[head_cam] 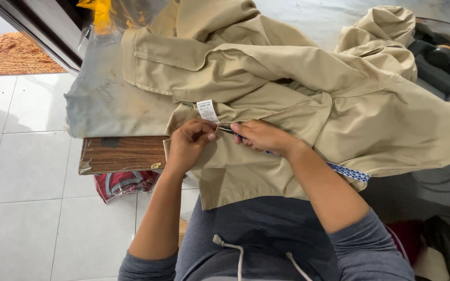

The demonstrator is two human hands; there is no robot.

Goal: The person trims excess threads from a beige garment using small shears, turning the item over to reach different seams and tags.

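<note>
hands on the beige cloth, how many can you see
2: the left hand pinches the beige cloth below the white label; the right hand beside it holds a thin tool.

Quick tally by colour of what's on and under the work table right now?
Beige: 1, the garment
White: 1, its label
Dark: 1, small tool in the right hand
Red: 1, bundle under the table
Total: 4

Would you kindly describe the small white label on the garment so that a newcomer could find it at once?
Start from the big beige garment spread over the wooden table. Follow it down to the left hand and right hand pinching the cloth near the table's edge. Just above the left hand sits the white label, the only small white printed rectangle on all that plain beige.
</note>
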